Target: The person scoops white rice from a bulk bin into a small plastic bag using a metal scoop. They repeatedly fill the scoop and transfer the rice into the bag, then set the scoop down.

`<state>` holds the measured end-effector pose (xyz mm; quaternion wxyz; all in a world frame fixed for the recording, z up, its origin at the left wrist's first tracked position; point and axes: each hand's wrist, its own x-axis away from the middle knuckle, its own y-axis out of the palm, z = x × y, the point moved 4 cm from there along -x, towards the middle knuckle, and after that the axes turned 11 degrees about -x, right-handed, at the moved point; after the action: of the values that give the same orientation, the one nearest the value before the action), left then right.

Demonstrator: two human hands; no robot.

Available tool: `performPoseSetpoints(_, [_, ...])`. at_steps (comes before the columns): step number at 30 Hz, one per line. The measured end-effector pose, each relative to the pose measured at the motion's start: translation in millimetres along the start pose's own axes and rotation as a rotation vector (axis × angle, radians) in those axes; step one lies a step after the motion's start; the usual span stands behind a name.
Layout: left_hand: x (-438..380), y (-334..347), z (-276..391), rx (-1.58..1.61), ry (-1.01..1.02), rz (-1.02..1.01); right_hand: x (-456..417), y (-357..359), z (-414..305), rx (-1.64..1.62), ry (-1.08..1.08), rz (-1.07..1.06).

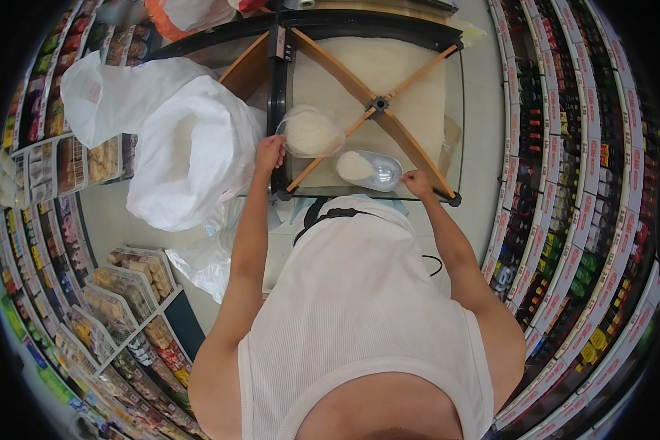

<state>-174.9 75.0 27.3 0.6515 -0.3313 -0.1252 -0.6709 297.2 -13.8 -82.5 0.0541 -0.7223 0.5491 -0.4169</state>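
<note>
My left hand [271, 152] grips the edge of a clear plastic bag [312, 132] that holds white rice, over the left part of a glass-sided bin. In my right hand [416, 182] is the handle end of a clear plastic scoop [384, 173], with a heap of rice [354, 165] at its left end. The scoop is just right of and below the bag, near the bin's front edge. Beneath both, a wide bed of rice [330, 71] lies in the bin. Crossed wooden strips [412, 147] meet at a dark hub over the rice.
A large white sack [198, 148] with its mouth open stands left of the bin. A black divider [278, 104] separates the bin from another compartment. Shelves of packaged goods [561, 165] line the right, and racks of packed food [126, 302] stand at the left.
</note>
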Motion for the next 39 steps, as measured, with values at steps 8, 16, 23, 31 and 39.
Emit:
performPoseSetpoints(8, [-0.1,0.6,-0.3,-0.034,-0.005,0.001,40.2,-32.5,-29.3,-0.259,-0.082,0.033])
performPoseSetpoints(16, [-5.3,0.2,-3.6,-0.003,0.016,-0.013,51.8,-56.3,-49.4,-0.332,-0.157,0.12])
performPoseSetpoints(23, [3.7,-1.6,-0.9,0.067,0.038,-0.018,62.9,-53.2,-59.0,-0.397,0.096,-0.065])
performPoseSetpoints(31, [-3.6,-5.1,-7.3,0.062,0.058,-0.076,61.5,-84.6,-287.4,0.365,-0.153,0.052])
performPoseSetpoints(39, [0.1,-7.8,-1.8,0.113,0.029,-0.078,47.9,-86.0,-375.7,0.669,-0.218,0.151])
